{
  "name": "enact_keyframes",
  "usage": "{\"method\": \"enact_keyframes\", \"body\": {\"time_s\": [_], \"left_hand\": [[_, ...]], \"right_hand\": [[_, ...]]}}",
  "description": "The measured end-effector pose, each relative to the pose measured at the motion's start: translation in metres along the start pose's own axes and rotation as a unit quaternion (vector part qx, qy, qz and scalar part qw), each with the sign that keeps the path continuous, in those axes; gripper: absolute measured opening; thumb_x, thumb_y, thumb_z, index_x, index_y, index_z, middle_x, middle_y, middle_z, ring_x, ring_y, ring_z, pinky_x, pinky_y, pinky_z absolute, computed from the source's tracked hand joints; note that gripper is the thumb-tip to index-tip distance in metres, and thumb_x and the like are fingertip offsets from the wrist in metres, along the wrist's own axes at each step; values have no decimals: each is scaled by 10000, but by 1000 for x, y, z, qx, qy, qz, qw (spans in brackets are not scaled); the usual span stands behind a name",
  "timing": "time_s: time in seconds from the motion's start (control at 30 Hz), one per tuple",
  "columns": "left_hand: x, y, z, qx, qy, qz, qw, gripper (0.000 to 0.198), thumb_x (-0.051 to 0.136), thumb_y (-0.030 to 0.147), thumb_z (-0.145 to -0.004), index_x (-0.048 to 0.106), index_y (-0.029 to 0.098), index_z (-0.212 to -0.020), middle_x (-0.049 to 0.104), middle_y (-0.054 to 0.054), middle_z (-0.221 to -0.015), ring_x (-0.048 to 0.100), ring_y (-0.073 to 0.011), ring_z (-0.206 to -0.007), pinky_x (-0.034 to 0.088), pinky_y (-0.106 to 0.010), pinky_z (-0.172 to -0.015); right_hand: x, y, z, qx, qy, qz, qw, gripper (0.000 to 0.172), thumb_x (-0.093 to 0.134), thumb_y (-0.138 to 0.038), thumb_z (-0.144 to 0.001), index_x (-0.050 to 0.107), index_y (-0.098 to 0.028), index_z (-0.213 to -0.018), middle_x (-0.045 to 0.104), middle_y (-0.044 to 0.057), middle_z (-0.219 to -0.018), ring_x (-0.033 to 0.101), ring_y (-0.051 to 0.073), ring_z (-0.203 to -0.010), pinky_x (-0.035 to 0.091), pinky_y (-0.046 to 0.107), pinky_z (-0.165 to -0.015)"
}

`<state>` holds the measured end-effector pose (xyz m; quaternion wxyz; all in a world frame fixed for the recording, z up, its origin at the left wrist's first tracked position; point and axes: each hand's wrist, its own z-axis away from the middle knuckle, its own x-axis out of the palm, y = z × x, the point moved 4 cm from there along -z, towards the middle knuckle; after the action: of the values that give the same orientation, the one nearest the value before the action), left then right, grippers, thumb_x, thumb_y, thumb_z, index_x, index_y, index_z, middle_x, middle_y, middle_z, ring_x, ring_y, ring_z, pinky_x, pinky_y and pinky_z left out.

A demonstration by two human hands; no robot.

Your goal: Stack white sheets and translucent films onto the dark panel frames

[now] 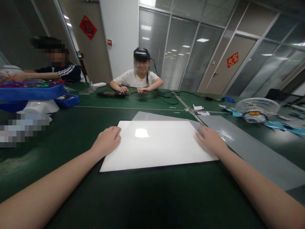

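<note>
A glossy white rectangular panel (157,146) with a thin black edge lies in front of me on the green table. My left hand (108,140) is closed at its left edge, with the fingertips near the far left corner. On the opposite side, my right hand (211,140) grips the right edge, thumb towards the white face. The undersides of both grips are hidden. Beneath and beyond the panel, part of a grey sheet (143,115) shows; a ceiling light reflects in the white surface.
A larger grey sheet (257,156) lies to the right, near a white fan guard (257,106) and blue blades (275,125). Blue trays (30,93) stand left. Across the table (152,197) sit two people, with a handheld tool (111,94) and black cable (166,97) before one.
</note>
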<state>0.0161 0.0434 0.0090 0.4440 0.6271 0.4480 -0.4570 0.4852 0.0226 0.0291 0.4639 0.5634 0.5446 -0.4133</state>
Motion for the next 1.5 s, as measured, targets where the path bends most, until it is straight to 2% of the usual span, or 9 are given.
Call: {"method": "enact_keyframes", "body": {"time_s": [0.1,0.2,0.3,0.43,0.6,0.77,1.0,1.27,1.5], "left_hand": [[1,-1,0,0,-4,5,1000,485,311,311,-880,545,125,-1262,555,-139,-1314,519,-296,-1188,422,-447,-969],[0,-1,0,-3,-4,8,1000,480,315,309,-879,551,125,-1254,558,-141,-1311,522,-298,-1181,421,-451,-968],[-2,1,0,-9,-5,9,1000,480,317,306,-878,552,124,-1254,561,-141,-1306,519,-300,-1185,418,-453,-972],[-3,3,1,-9,-12,4,1000,476,304,303,-885,549,122,-1250,555,-143,-1307,515,-293,-1191,415,-442,-978],[-2,3,1,-10,-8,6,1000,487,300,293,-889,520,114,-1284,547,-148,-1323,510,-291,-1203,404,-443,-994],[-1,1,2,-13,6,10,1000,503,316,281,-883,481,113,-1327,543,-141,-1342,502,-280,-1223,390,-427,-1013],[-1,1,3,-21,13,31,999,466,331,256,-873,511,139,-1287,528,-133,-1337,500,-273,-1209,390,-425,-1009],[-12,9,7,10,22,47,999,390,372,236,-874,612,230,-1181,543,-99,-1291,525,-269,-1150,405,-441,-970],[-16,15,8,33,21,29,999,378,359,241,-898,621,206,-1168,591,-102,-1220,542,-258,-1112,417,-402,-948]], "right_hand": [[9,37,-4,39,-31,23,998,469,348,-340,-911,564,-138,-1276,617,173,-1244,597,328,-1090,475,469,-891],[18,56,-5,-40,-71,-1,997,470,380,-235,-870,567,-174,-1297,630,125,-1249,603,285,-1092,455,429,-937],[21,64,-5,-85,-58,-28,994,464,402,-255,-858,599,-177,-1271,619,102,-1273,573,271,-1142,425,416,-990],[26,60,-6,-80,-30,-46,995,448,393,-291,-862,629,-178,-1225,628,109,-1248,579,274,-1122,429,437,-988],[30,49,-5,-67,-4,-97,993,418,377,-352,-890,624,-187,-1184,543,110,-1362,489,271,-1256,371,443,-1064],[30,40,1,-89,-40,-178,979,538,442,-540,-870,573,-202,-1267,430,107,-1472,396,291,-1343,310,463,-1117],[36,52,0,-101,-162,-193,962,772,575,-647,-759,381,-374,-1455,242,20,-1557,289,353,-1384,206,566,-1132],[41,58,0,-102,-151,-192,964,795,622,-635,-732,376,-397,-1450,224,14,-1555,261,363,-1387,223,584,-1118],[38,53,-1,-103,-127,-211,964,798,660,-626,-696,463,-337,-1413,151,42,-1573,233,357,-1401,263,548,-1114]]}}
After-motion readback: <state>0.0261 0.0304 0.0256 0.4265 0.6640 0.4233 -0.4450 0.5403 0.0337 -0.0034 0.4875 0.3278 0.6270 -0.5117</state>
